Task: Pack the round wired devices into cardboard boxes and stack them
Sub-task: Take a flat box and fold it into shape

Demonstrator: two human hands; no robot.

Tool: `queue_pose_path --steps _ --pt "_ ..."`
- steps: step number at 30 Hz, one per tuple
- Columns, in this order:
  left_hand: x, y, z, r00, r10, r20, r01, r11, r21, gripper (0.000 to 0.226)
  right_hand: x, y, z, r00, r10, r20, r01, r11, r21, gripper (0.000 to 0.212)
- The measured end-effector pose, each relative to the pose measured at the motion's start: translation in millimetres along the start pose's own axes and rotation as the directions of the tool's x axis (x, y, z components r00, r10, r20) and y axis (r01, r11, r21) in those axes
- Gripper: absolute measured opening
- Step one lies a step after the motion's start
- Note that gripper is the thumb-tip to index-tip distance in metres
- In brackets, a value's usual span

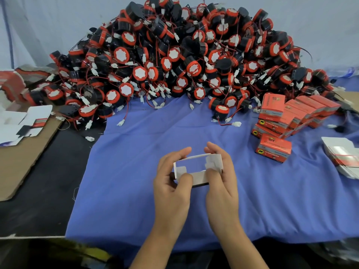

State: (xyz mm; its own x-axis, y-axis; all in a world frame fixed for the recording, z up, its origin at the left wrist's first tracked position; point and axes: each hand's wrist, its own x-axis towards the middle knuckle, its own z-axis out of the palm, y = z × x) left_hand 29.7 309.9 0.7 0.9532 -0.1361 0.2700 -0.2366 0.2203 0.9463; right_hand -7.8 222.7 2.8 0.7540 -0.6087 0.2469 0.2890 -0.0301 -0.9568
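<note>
Above blue cloth (pixel 272 200): left hand (pixel 171 183), right hand (pixel 221 179) side by side, fingers grasping open white box (pixel 196 167).

A small open cardboard box with a white inside (pixel 198 176) is held at the lower centre of the frame, gripped at its ends by the left hand (pixel 171 183) and the right hand (pixel 222 178), over a blue cloth (pixel 126 171). A large heap of round black-and-red wired devices (pixel 174 55) is piled across the upper frame. Closed red cardboard boxes (pixel 287 115) are stacked at the right, with flat white box blanks (pixel 342 154) laid at the right edge.
</note>
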Motion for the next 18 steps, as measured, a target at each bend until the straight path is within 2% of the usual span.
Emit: queue_pose_path --steps 3,8,11,15,18 --pt "-2 4 0 0.995 -0.053 0.086 0.055 0.998 -0.024 0.053 0 -5 -1 0.999 0.020 0.032 -0.021 1.000 0.012 0.039" --pt "2 10 -10 0.951 -0.127 0.283 0.174 0.974 -0.146 0.066 3 -9 -10 0.984 0.111 0.143 -0.136 0.974 0.181 0.045" --pt "5 13 -12 0.937 -0.145 0.317 0.212 0.959 -0.187 0.063 3 -11 -12 0.979 0.145 0.144 -0.166 0.975 0.145 0.041" --pt "5 14 -8 0.942 -0.127 0.310 0.159 0.984 -0.082 0.050 2 -14 -12 0.984 0.114 0.134 -0.126 0.988 0.084 0.043" --pt "3 14 -5 0.953 -0.072 0.294 0.080 0.997 -0.015 0.050 1 -13 -12 0.989 0.091 0.121 -0.100 0.993 0.070 0.030"
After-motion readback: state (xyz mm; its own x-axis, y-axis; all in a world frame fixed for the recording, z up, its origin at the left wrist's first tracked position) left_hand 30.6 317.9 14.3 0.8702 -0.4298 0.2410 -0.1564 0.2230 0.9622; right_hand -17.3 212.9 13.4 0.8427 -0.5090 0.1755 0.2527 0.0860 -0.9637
